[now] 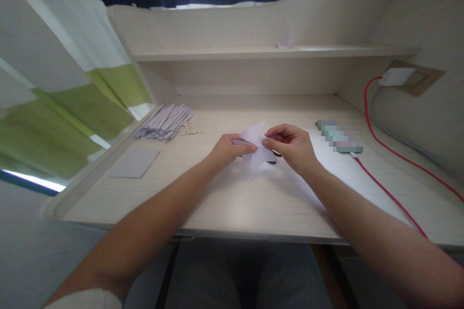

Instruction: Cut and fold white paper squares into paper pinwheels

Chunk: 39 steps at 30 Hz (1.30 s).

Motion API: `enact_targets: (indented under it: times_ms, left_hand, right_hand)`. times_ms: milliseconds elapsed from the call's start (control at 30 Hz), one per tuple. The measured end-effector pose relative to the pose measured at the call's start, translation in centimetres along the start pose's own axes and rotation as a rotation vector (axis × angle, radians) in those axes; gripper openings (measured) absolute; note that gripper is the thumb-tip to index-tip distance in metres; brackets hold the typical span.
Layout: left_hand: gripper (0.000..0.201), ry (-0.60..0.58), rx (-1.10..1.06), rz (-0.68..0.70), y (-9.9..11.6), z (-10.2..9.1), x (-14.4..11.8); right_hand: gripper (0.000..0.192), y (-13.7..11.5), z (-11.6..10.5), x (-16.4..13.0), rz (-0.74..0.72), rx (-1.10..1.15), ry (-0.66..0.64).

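Both hands meet over the middle of a pale wooden desk (224, 203) and share one folded sheet of white paper (253, 144). My left hand (226, 149) pinches its left side between thumb and fingers. My right hand (290, 145) pinches the upper right part, thumb on top. The paper sticks up in points above and below the fingers. A small dark object (274, 154) shows just under the right hand; what it is cannot be told.
A pile of rolled paper strips (165, 121) with some rubber bands (188, 129) lies at the back left. A flat grey sheet (135, 162) lies at the left. A phone (339, 136) on a red cable (391, 195) lies at the right. A shelf (275, 51) runs above.
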<state>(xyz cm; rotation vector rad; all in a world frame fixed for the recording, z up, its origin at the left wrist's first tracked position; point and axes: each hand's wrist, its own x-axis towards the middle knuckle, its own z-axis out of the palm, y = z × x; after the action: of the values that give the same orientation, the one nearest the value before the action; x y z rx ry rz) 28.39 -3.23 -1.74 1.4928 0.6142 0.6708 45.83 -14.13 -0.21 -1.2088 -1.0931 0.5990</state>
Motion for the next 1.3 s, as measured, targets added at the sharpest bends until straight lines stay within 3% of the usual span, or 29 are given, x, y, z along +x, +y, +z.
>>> enact_targets:
  times_ms: [633, 900, 1067, 1300]
  left_hand:
    - [0.027, 0.056, 0.047, 0.031, 0.7, 0.3, -0.3]
    - [0.029, -0.015, 0.051, -0.031, 0.6, 0.3, -0.4]
    - [0.026, -0.123, 0.094, -0.118, 1.0, 0.4, -0.6]
    - [0.019, -0.081, 0.078, -0.094, 1.1, 0.3, -0.4]
  right_hand:
    - [0.032, 0.4, 0.2, 0.3, 0.032, 0.15, -0.089]
    - [0.05, 0.3, -0.2, 0.7, 0.29, 0.166, -0.064]
    - [0.034, 0.3, -0.6, 0.8, 0.246, 0.096, -0.156]
    - [0.022, 0.3, -1.0, 0.9, 0.231, 0.091, -0.123]
